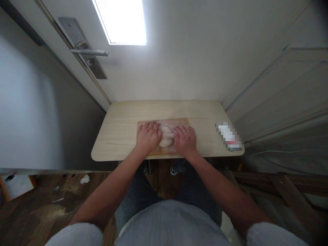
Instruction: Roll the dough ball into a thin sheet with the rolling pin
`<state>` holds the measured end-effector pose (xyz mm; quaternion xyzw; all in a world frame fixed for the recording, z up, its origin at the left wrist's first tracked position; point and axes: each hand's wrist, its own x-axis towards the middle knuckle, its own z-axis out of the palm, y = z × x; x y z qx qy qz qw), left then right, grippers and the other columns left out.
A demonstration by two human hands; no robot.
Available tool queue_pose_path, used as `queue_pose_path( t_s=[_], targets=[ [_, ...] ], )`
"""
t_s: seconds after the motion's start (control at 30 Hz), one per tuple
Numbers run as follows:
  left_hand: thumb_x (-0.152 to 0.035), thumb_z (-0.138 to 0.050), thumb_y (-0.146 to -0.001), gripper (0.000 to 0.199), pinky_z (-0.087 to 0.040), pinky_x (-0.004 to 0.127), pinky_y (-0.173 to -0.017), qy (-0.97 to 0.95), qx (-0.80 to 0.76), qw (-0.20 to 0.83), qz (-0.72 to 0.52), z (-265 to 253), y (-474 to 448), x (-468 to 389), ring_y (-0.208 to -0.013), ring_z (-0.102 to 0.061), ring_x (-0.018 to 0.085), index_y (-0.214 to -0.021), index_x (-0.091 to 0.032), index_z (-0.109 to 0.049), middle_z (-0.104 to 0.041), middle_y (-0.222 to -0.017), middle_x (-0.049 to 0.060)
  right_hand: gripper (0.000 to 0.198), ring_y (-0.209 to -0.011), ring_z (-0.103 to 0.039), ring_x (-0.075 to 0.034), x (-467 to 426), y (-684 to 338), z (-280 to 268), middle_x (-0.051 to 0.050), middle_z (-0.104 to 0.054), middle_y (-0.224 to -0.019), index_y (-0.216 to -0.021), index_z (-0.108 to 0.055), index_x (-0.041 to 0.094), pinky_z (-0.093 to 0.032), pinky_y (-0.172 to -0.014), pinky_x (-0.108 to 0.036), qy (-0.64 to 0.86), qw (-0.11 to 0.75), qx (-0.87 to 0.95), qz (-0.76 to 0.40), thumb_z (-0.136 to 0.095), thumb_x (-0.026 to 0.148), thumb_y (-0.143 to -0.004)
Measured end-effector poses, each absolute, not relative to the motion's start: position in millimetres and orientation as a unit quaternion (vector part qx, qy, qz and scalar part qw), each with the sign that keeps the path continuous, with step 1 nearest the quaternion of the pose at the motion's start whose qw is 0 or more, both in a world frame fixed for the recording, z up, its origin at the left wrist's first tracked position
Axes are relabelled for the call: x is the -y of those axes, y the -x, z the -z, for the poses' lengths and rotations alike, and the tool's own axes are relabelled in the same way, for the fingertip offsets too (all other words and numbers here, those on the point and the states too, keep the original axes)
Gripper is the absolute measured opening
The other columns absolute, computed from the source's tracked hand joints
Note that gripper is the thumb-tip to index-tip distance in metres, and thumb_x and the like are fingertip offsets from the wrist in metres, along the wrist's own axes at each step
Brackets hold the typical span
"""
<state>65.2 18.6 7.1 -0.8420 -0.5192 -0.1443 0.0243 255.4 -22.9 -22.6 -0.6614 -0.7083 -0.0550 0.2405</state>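
Note:
Pale, floury dough (166, 141) lies on a small wooden board (183, 121) near the front edge of the table. Across the dough runs a pale band that looks like a flour-dusted rolling pin (168, 135), mostly covered by my hands. My left hand (149, 136) is palm down over its left part, fingers curled. Over the right part my right hand (185, 138) is curled the same way, and a pale end shows just beyond it. White flour dusts the board around the dough.
The light wooden table (120, 130) stands against a white door with a metal handle (89, 52). A blurred-out flat object (229, 136) lies at the table's right end. Wooden beams (279, 188) are low at the right. Crumpled paper (85, 179) lies on the floor at the left.

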Motion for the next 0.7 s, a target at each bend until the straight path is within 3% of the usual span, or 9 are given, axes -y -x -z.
queue_pose_path(
  t_s=[0.5, 0.7],
  targets=[
    [-0.033, -0.037, -0.101, 0.039, -0.037, 0.044, -0.107, 0.828, 0.547, 0.002, 0.122, -10, -67, -3, -0.131, -0.051, 0.026, -0.133, -0.026, -0.058, -0.059, -0.145, 0.006, 0.043, -0.132, -0.051, -0.026, 29, -254, 22, -0.012, -0.066, -0.135, -0.133, -0.062, 0.018, -0.025, -0.113, -0.045, 0.677, 0.227, 0.699, 0.038, -0.035, 0.035, -0.104],
    [-0.033, -0.038, -0.100, 0.043, -0.038, 0.044, -0.108, 0.832, 0.542, 0.002, 0.116, -8, -68, -23, -0.131, -0.050, 0.027, -0.138, -0.024, -0.055, -0.057, -0.146, 0.007, 0.042, -0.131, -0.052, -0.027, 9, -255, 22, -0.011, -0.065, -0.136, -0.130, -0.064, 0.019, -0.025, -0.112, -0.049, 0.685, 0.216, 0.696, 0.028, -0.035, 0.035, -0.104]
  ],
)
